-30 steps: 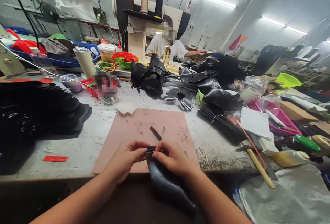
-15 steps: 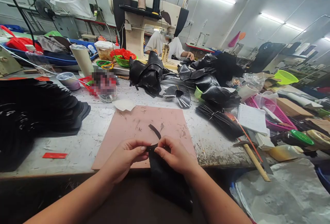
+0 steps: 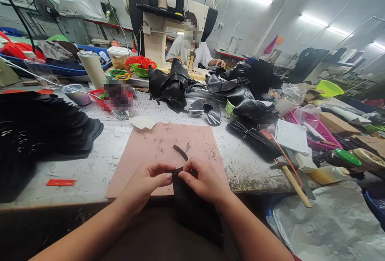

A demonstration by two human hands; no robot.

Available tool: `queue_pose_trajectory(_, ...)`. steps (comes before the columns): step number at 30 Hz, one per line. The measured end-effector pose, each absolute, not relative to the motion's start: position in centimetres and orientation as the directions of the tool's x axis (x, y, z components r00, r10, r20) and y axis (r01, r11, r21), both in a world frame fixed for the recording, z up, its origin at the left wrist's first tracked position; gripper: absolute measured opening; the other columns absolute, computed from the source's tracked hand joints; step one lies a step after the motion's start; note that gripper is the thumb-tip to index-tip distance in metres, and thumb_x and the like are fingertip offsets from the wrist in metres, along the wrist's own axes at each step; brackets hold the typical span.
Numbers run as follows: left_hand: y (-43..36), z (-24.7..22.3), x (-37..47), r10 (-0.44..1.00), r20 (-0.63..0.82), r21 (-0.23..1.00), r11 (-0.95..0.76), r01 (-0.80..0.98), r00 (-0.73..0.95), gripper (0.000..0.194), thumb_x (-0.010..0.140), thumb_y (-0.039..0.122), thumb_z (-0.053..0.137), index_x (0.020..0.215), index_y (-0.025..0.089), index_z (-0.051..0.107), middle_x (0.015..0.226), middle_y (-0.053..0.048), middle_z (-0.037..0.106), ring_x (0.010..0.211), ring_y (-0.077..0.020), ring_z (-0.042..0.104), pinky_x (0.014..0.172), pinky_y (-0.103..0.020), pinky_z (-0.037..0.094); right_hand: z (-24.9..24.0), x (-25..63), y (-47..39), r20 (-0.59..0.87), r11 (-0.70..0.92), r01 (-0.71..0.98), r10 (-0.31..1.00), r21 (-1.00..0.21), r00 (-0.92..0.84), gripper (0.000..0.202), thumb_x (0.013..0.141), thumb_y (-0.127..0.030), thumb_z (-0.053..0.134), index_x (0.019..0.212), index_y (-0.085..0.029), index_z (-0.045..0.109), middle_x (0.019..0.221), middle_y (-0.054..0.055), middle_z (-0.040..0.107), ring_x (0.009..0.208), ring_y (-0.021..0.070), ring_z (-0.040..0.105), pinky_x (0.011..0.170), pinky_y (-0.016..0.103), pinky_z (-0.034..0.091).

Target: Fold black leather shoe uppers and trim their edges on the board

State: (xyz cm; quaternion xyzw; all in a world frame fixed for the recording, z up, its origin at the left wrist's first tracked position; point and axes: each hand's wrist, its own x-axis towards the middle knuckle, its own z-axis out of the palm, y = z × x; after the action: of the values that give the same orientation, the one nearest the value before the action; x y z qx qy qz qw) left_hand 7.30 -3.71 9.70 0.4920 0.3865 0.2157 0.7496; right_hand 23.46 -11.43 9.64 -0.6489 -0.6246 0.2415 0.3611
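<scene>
A black leather piece [image 3: 195,213] hangs over the front edge of the table, its upper edge pinched between my two hands. My left hand [image 3: 155,179] is closed, thumb and forefinger on the left corner of that edge. Close beside it, my right hand [image 3: 203,179] pinches the same edge with thumb and bent fingers. From between the hands a narrow dark strip [image 3: 179,152] curls up and away over the pink board [image 3: 144,148]. How the strip joins the leather is hidden by my fingers.
Stacked black pieces [image 3: 60,128] lie at left, near a red strip [image 3: 61,182]. To the right are a bundle of black pieces [image 3: 252,138], a hammer [image 3: 296,187] and a notebook [image 3: 291,137]. Behind stand a sewing machine [image 3: 156,32] and a seated person [image 3: 204,52].
My hands stay at the leather's edge, the left fingers shifted very slightly. The view has moved a little, and the person behind the machine has raised their head.
</scene>
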Motion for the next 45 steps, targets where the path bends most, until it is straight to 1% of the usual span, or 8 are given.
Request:
queue_pose_trajectory(15, -4.3, 10.0, 8.1, 0.813, -0.214, 0.976, 0.201, 0.083, 0.541, 0.013, 0.054, 0.025, 0.072, 0.063, 0.016, 0.067, 0.065, -0.002, 0.068, 0.067, -0.0179, 0.061, 0.067, -0.028, 0.049, 10.3, 23.4, -11.5, 0.153, 0.061, 0.737, 0.986, -0.673, 0.059, 0.013, 0.080, -0.027, 0.053, 0.069, -0.020, 0.052, 0.068, 0.001, 0.058, 0.067, 0.0153, 0.051, 0.063, 0.028, 0.040)
queue_pose_trajectory(18, -4.2, 10.4, 8.1, 0.830, -0.134, 0.991, 0.106, 0.083, 0.542, 0.009, 0.057, 0.023, 0.069, 0.062, 0.017, 0.066, 0.063, -0.001, 0.067, 0.066, -0.0174, 0.061, 0.066, -0.027, 0.049, 11.2, 24.1, -11.1, 0.215, 0.140, 0.767, 0.977, -0.626, -0.003, 0.016, 0.078, -0.028, 0.056, 0.065, -0.019, 0.050, 0.082, 0.004, 0.057, 0.072, 0.0158, 0.053, 0.066, 0.029, 0.041)
queue_pose_trajectory(21, -4.1, 10.9, 7.9, 0.827, -0.047, 0.996, -0.007, 0.094, 0.560, 0.006, 0.062, 0.022, 0.065, 0.065, 0.018, 0.065, 0.066, -0.001, 0.067, 0.068, -0.0171, 0.061, 0.068, -0.027, 0.049, 12.2, 25.0, -10.5, 0.163, 0.207, 0.720, 0.978, -0.662, -0.132, 0.017, 0.074, -0.023, 0.059, 0.063, -0.018, 0.047, 0.106, 0.006, 0.055, 0.085, 0.0166, 0.054, 0.071, 0.028, 0.042)
queue_pose_trajectory(24, -4.0, 11.2, 7.7, 0.829, -0.010, 0.991, -0.065, 0.114, 0.559, 0.008, 0.064, 0.022, 0.064, 0.071, 0.018, 0.063, 0.070, -0.001, 0.066, 0.071, -0.0169, 0.061, 0.070, -0.027, 0.049, 13.1, 25.8, -10.0, 0.064, 0.241, 0.654, 0.957, -0.717, -0.283, 0.014, 0.073, -0.018, 0.059, 0.065, -0.018, 0.047, 0.099, 0.005, 0.059, 0.080, 0.0144, 0.055, 0.067, 0.025, 0.041)
queue_pose_trajectory(27, -3.6, 11.5, 7.7, 0.816, -0.030, 0.985, -0.072, 0.154, 0.577, 0.015, 0.062, 0.021, 0.064, 0.077, 0.018, 0.063, 0.072, -0.002, 0.066, 0.072, -0.0173, 0.061, 0.069, -0.028, 0.049, 13.9, 25.9, -9.8, 0.007, 0.223, 0.719, 0.957, -0.658, -0.290, 0.013, 0.075, -0.021, 0.058, 0.066, -0.018, 0.050, 0.068, -0.001, 0.058, 0.060, 0.0113, 0.048, 0.055, 0.022, 0.036)
queue_pose_trajectory(29, -3.0, 11.8, 7.7, 0.789, -0.058, 0.977, -0.080, 0.196, 0.612, 0.018, 0.061, 0.020, 0.064, 0.079, 0.017, 0.064, 0.073, -0.002, 0.067, 0.073, -0.0182, 0.062, 0.069, -0.028, 0.048, 14.5, 25.8, -9.7, 0.033, 0.237, 0.790, 0.964, -0.565, -0.265, 0.012, 0.077, -0.023, 0.058, 0.067, -0.018, 0.052, 0.064, -0.001, 0.055, 0.059, 0.0116, 0.047, 0.054, 0.023, 0.033)
queue_pose_trajectory(38, -0.4, 14.5, 8.4, 0.602, -0.141, 0.901, -0.250, 0.354, 0.786, 0.011, 0.062, 0.026, 0.063, 0.069, 0.018, 0.068, 0.067, -0.001, 0.068, 0.067, -0.0182, 0.059, 0.061, -0.024, 0.044, 16.2, 25.8, -8.8, 0.085, 0.312, 0.879, 0.950, -0.361, -0.302, 0.005, 0.078, -0.022, 0.058, 0.076, -0.018, 0.057, 0.076, 0.003, 0.058, 0.069, 0.0148, 0.052, 0.059, 0.025, 0.034)
queue_pose_trajectory(45, -0.2, 14.6, 8.6, 0.601, -0.122, 0.886, -0.293, 0.360, 0.790, 0.009, 0.063, 0.026, 0.063, 0.060, 0.018, 0.065, 0.055, 0.002, 0.059, 0.056, -0.0133, 0.051, 0.053, -0.021, 0.038, 17.0, 26.1, -9.1, 0.039, 0.360, 0.823, 0.923, -0.440, -0.383, 0.007, 0.080, -0.022, 0.055, 0.075, -0.017, 0.054, 0.092, 0.006, 0.059, 0.084, 0.0174, 0.055, 0.070, 0.027, 0.040)
